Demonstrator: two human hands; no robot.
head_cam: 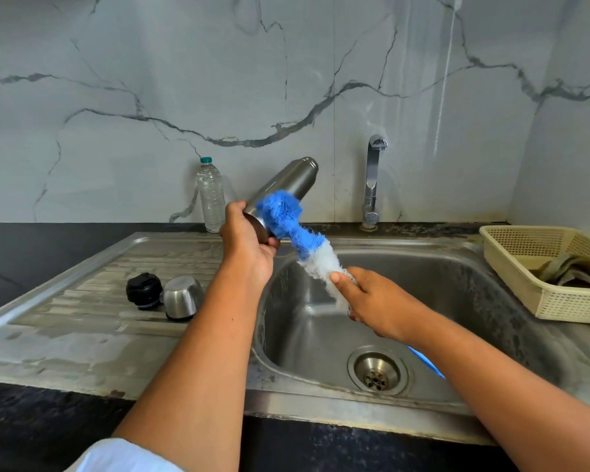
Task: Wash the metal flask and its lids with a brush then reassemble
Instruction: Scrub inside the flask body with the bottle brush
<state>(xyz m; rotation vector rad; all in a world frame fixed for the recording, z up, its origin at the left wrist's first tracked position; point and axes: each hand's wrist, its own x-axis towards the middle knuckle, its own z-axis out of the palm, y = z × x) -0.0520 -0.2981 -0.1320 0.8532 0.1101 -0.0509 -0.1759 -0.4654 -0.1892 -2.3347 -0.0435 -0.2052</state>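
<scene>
The metal flask [288, 180] is tilted above the sink's left rim, its base up toward the wall and its mouth down toward me. My left hand [249, 238] grips it round the neck. A blue and white bottle brush [295, 233] lies against the flask's mouth end; my right hand [372, 301] holds its white bristles, and the blue handle tip [426, 364] shows below my forearm. On the drainboard sit a black inner lid [143, 290] and a steel cup lid [181, 297], side by side.
The steel sink [321, 321] with its drain [377, 371] lies under my hands; no water is visible at the tap [373, 178]. A clear plastic bottle [211, 195] stands at the wall. A cream basket [525, 267] holding a cloth is at the right.
</scene>
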